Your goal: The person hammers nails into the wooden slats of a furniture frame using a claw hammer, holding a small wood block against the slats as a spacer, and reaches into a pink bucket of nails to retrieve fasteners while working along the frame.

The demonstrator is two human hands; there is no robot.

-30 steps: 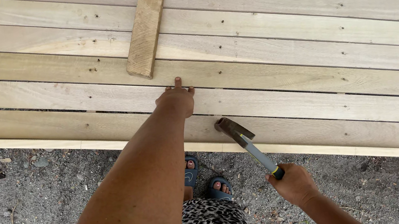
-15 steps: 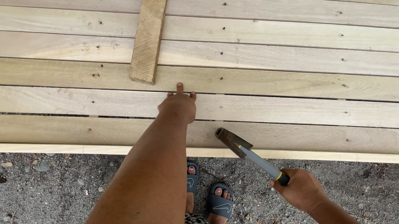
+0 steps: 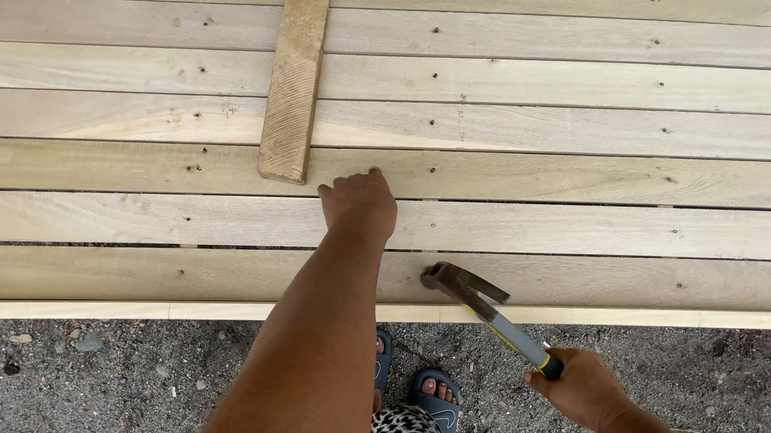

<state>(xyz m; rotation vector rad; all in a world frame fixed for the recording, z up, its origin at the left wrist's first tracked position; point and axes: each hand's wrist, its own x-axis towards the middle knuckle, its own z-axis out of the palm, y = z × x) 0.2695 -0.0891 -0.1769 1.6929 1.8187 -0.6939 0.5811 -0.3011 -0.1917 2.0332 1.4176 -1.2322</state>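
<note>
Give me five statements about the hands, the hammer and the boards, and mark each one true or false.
1. The right hand grips a claw hammer by its handle. True.
2. The left hand rests on the slatted wooden panel. True.
3. The hammer head is striking the short loose board. False: it hangs over the panel's near edge, well apart from that board.
4. The short loose board lies on the gravel ground. False: it lies across the slats.
5. The left hand holds the hammer. False: only the right hand does.
</note>
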